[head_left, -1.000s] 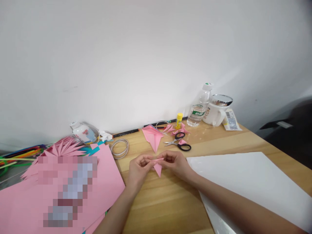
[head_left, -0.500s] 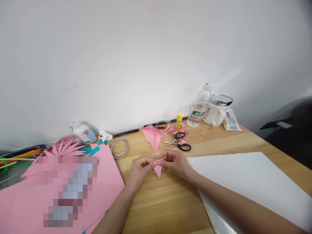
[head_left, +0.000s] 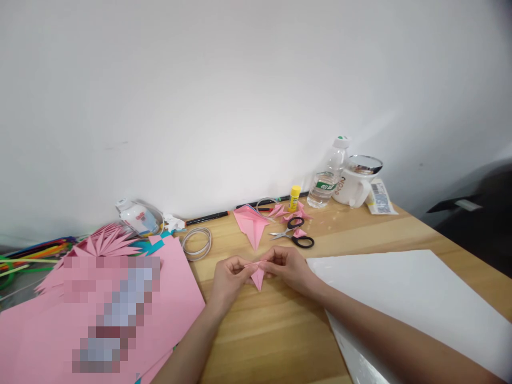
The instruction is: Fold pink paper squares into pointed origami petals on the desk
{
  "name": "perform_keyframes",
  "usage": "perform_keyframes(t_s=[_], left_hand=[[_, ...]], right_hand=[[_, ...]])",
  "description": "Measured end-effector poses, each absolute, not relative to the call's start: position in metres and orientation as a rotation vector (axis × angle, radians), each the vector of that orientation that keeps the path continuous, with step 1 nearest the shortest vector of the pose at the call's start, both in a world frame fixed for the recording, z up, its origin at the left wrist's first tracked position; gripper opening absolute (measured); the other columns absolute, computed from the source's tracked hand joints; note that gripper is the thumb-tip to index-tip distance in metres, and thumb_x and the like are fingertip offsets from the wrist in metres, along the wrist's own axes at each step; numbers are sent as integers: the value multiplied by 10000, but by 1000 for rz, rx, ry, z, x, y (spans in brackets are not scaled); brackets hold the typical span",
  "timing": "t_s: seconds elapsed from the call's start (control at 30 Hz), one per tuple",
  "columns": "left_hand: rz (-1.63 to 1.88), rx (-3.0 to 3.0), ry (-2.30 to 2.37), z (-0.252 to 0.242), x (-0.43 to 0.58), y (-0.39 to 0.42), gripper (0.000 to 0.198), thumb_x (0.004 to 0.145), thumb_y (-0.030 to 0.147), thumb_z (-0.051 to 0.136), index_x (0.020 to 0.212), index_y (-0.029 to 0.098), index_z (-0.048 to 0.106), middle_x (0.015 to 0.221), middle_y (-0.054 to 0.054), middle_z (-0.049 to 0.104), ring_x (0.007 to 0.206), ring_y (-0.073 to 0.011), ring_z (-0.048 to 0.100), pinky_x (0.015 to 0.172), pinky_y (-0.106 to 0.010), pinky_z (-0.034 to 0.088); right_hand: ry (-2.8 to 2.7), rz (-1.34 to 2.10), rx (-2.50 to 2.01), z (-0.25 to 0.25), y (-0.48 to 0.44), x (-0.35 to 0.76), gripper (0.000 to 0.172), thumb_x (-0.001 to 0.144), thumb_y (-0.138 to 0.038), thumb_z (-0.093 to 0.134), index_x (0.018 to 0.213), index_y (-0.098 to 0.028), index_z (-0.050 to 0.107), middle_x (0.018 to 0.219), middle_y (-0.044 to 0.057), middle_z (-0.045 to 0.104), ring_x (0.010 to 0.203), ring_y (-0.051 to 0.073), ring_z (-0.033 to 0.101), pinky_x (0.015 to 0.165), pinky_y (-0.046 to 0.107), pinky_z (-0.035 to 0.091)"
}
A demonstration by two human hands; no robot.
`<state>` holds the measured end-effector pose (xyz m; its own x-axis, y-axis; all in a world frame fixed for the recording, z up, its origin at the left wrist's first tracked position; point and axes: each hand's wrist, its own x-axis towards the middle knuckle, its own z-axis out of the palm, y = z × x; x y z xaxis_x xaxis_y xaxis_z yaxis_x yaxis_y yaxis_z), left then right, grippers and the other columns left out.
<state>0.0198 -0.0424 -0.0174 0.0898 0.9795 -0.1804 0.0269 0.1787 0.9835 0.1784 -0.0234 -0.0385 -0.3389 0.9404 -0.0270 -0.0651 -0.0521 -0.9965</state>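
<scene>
A small piece of folded pink paper [head_left: 258, 277] is held by its upper edge between both hands, its pointed end hanging toward me. My left hand [head_left: 233, 277] pinches its left side with thumb and fingers. On the right side my right hand [head_left: 287, 268] pinches it the same way, and the fingertips cover part of the top folds. Just beyond the hands lies a larger folded pink paper [head_left: 253, 226], its point facing me. Scissors [head_left: 294, 233] with black handles rest to the right of it, blades slightly apart.
Pink sheets [head_left: 176, 298] and a fanned pink paper [head_left: 106, 242] cover the left. A white board [head_left: 400, 298] lies under my right forearm. Along the wall stand a glue stick [head_left: 294, 198], a water bottle [head_left: 326, 178] and a white mug [head_left: 352, 186]. A coiled cord [head_left: 197, 244] lies left of centre.
The pink paper's lower point has shifted slightly left and up between my fingers. Both hands keep nearly the same place and grip.
</scene>
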Motion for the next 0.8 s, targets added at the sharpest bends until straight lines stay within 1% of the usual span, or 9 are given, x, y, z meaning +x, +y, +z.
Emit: perform_keyframes(t_s=[0.2, 0.3, 0.5, 0.67, 0.8], left_hand=[[1006, 1212, 1229, -20, 19, -44, 199, 622, 284, 697, 572, 114, 608, 549, -32, 671, 483, -106, 580, 459, -173, 423], [1009, 1221, 1207, -19, 18, -44, 210, 620, 279, 701, 547, 117, 589, 524, -25, 657, 468, -98, 567, 448, -165, 409], [914, 1115, 1159, -18, 18, -44, 265, 617, 356, 692, 593, 106, 608, 559, -66, 682, 512, -163, 626, 486, -233, 489], [936, 1065, 1138, -18, 19, -44, 244, 637, 339, 681, 669, 103, 629, 605, -65, 694, 539, -173, 638, 509, -259, 514], [958, 1070, 1126, -19, 19, -43, 242, 643, 342, 676, 622, 112, 606, 597, -58, 685, 543, -176, 634, 530, -290, 525]], right_hand=[[-1453, 1528, -969, -38, -24, 179, 295, 641, -401, 682, 633, -138, 547, 580, 8, 590, 519, 108, 531, 505, 229, 407], [-1454, 1566, -955, -38, -25, 179, 291, 655, -397, 672, 635, -144, 529, 560, -1, 582, 514, 109, 540, 498, 223, 407], [-1484, 1614, -956, -41, -24, 177, 270, 678, -387, 653, 713, -141, 549, 606, -7, 585, 488, 95, 535, 481, 215, 412], [-1471, 1558, -999, -42, -22, 176, 262, 687, -382, 641, 714, -132, 568, 599, -8, 569, 491, 87, 519, 488, 211, 408], [-1447, 1553, -1004, -42, -23, 175, 263, 689, -387, 632, 719, -134, 563, 620, -6, 571, 504, 89, 517, 501, 219, 421]])
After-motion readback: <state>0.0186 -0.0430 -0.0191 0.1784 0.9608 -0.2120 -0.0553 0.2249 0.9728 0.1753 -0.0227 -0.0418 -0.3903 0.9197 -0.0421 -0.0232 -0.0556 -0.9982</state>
